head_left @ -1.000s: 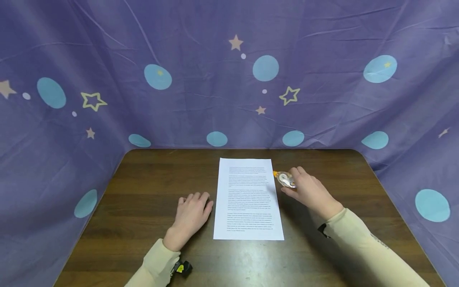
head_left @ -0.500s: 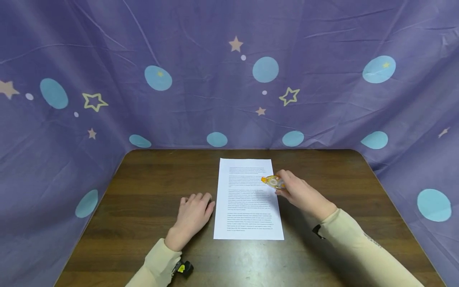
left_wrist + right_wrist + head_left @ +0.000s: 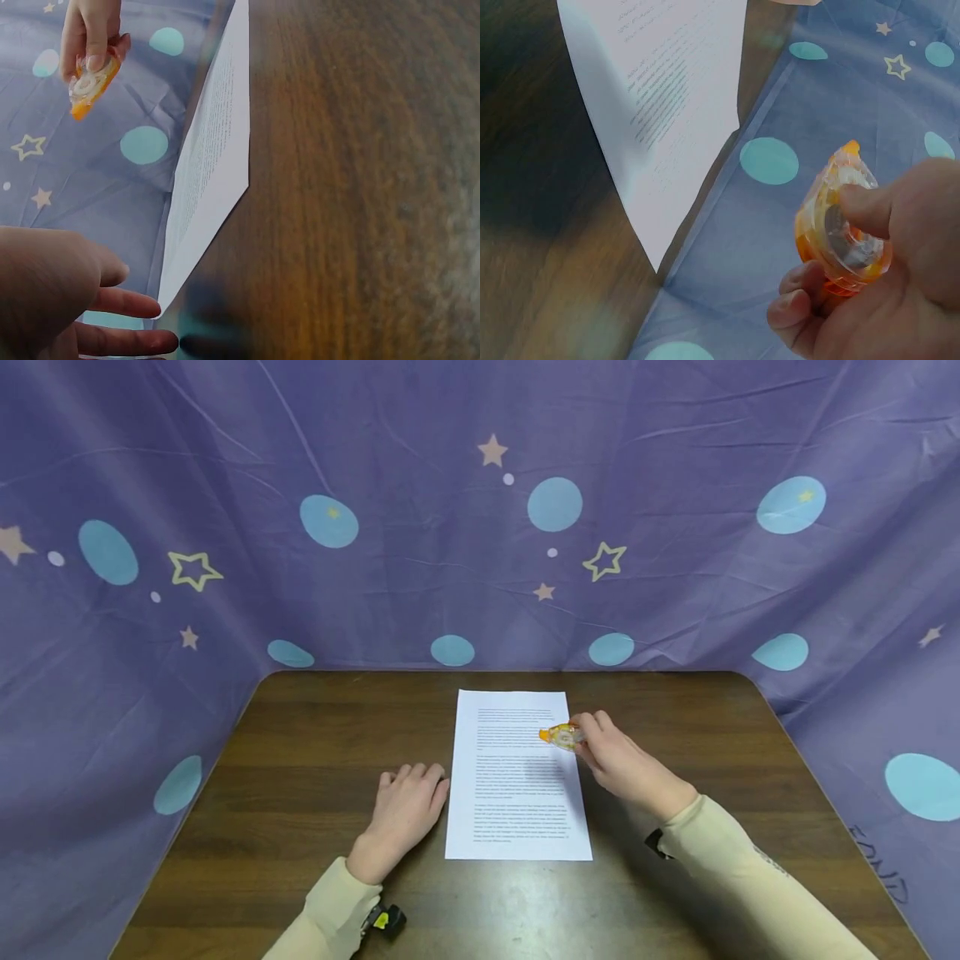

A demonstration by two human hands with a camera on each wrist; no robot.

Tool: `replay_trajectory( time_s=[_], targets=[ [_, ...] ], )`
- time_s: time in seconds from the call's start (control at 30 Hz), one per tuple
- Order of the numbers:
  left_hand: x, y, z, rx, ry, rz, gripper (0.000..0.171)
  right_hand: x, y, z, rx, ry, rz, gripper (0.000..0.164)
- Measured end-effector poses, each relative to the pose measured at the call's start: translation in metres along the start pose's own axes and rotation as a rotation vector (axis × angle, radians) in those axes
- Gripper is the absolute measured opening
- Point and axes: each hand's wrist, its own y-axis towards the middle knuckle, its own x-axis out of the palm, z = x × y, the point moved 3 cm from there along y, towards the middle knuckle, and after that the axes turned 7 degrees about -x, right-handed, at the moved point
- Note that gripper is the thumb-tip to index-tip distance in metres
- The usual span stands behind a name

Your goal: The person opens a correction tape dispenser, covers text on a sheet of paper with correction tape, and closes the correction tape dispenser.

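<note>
A clear and orange correction tape [image 3: 561, 736] is pinched in my right hand [image 3: 626, 764], its orange capped tip pointing left. In the right wrist view the thumb presses the side of the correction tape [image 3: 846, 232], with fingers curled beneath it. Both are held above the right part of a printed sheet of paper [image 3: 517, 777], apart from it. My left hand [image 3: 405, 810] rests on the table just left of the sheet, fingers relaxed and holding nothing. In the left wrist view its fingertips [image 3: 154, 343] lie near a corner of the paper.
The brown wooden table [image 3: 337, 718] has rounded far corners. A purple curtain [image 3: 420, 527] with stars and blue ovals hangs around its back and sides. A black wrist device [image 3: 386, 920] is strapped at the left cuff.
My right hand has moved left with the correction tape, from beside the sheet's right edge to over the sheet, turning the tape slightly. The left hand and the paper have stayed practically still.
</note>
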Motion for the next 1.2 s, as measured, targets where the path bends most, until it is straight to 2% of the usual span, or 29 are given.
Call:
replay_trajectory(
  time_s=[0.3,0.43,0.57,0.73,0.9,1.0,1.2],
  targets=[
    [-0.002,0.001,-0.001,0.006,-0.002,0.02,0.024,0.002,-0.001,0.002,-0.043,0.039,0.034,0.03],
    [-0.002,0.001,0.002,0.049,-0.014,0.041,0.023,0.003,0.0,0.0,-0.073,0.064,0.035,0.029],
    [-0.004,0.003,0.008,0.116,-0.057,0.052,0.022,0.002,0.001,-0.003,-0.066,0.067,0.038,0.028],
    [-0.01,0.01,0.018,0.173,-0.199,0.069,0.016,0.001,0.003,-0.006,-0.056,0.071,0.045,0.027],
    [-0.017,0.02,0.032,0.2,-0.445,0.06,0.009,0.003,0.004,-0.008,-0.072,0.066,0.048,0.024],
    [-0.021,0.027,0.043,0.217,-0.585,0.064,0.012,0.003,0.004,-0.01,-0.079,0.068,0.045,0.025],
    [-0.023,0.044,0.06,0.232,-0.771,0.072,0.025,0.001,0.005,-0.016,-0.067,0.082,0.014,0.027]
  ],
)
